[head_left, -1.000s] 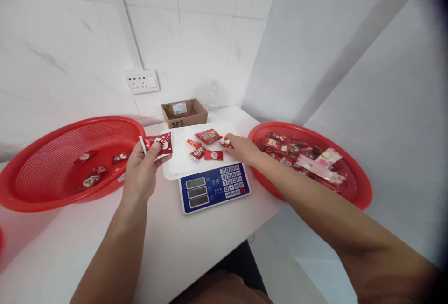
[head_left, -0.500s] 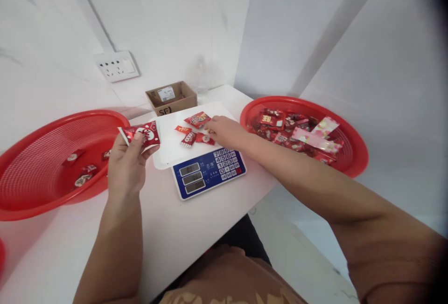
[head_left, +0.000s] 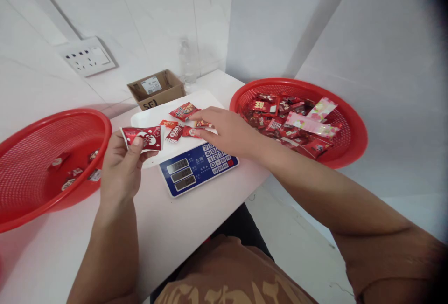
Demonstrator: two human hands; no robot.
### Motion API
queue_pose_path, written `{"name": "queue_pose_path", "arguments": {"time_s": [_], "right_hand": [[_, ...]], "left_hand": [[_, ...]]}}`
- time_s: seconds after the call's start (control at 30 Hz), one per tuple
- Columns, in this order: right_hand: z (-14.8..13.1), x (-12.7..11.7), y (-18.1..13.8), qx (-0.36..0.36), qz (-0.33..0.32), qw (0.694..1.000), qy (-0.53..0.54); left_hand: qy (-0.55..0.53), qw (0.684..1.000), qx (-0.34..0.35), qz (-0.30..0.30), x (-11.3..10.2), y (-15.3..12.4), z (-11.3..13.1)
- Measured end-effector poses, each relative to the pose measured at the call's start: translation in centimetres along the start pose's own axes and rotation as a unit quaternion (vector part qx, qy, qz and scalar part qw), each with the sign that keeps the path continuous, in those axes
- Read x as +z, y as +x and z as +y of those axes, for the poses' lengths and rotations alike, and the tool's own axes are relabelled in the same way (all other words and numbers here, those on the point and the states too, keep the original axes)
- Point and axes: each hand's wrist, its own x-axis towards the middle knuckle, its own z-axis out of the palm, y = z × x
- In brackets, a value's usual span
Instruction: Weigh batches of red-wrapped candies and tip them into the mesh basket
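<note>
My left hand (head_left: 122, 166) pinches a red snack packet (head_left: 149, 138) with white print, thumb on its front, at the left edge of the scale's white pan (head_left: 142, 120). My right hand (head_left: 227, 129) reaches over the pan, thumb and fingers apart around a small packet (head_left: 202, 123) that they partly cover. Whether the fingertips touch it, I cannot tell. Several other red packets (head_left: 184, 111) lie just left of these fingers. In front of the pan is the scale's blue panel (head_left: 198, 169), with lit displays and a keypad partly below my right hand.
On the right stands a red plastic basket (head_left: 360, 131) full of red packets and pink strips (head_left: 311, 124). A second red basket (head_left: 24, 155) at left holds several packets. Behind the scale are an open cardboard box (head_left: 164, 95) and a clear bottle (head_left: 189, 64).
My right hand's thumb and fingers have spread apart over the packets, and another small packet shows between them. The left hand still holds its packet. The camera view has shifted slightly.
</note>
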Motion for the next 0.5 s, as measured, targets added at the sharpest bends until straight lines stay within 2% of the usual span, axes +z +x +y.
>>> {"name": "queue_pose_path", "arguments": {"time_s": [0.33,0.4,0.5], "right_hand": [[0.3,0.3,-3.2,0.01,0.047,0.99,0.129],[0.0,0.6,-3.8,0.012,0.039,0.984,0.171],[-0.9,1.1,-4.7,0.015,-0.007,0.974,0.225]], "left_hand": [[0.103,0.993,0.024,-0.05,1.5,-0.7,0.6],[0.134,0.988,0.03,-0.069,2.2,-1.1,0.7],[0.175,0.975,0.033,-0.135,3.6,-2.1,0.6]]}}
